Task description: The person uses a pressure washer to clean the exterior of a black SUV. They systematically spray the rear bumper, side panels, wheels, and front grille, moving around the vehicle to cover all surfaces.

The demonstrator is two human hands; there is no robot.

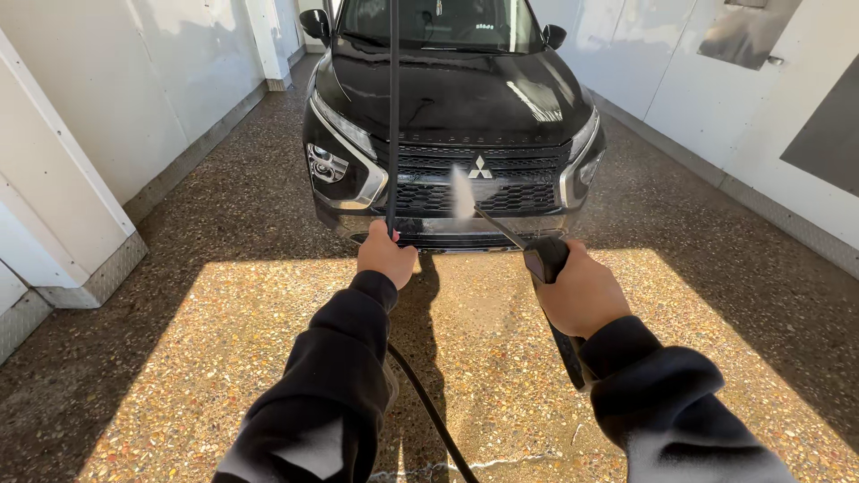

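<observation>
A black car (465,98) faces me in a wash bay, its grille and bumper wet. My right hand (580,293) grips the black handle of a spray wand (501,229), whose thin lance points at the bumper. A white jet of water (462,190) leaves its tip against the grille. My left hand (385,258) is closed around a black hose (393,107) that hangs down from above in front of the hood. The hose continues below my left arm and trails across the floor toward me. Both arms wear dark sleeves.
White panelled walls (107,107) line both sides of the bay, with a metal-trimmed corner post (89,268) at the left. The pebbled floor (224,358) has a sunlit patch under my arms and shade around the car.
</observation>
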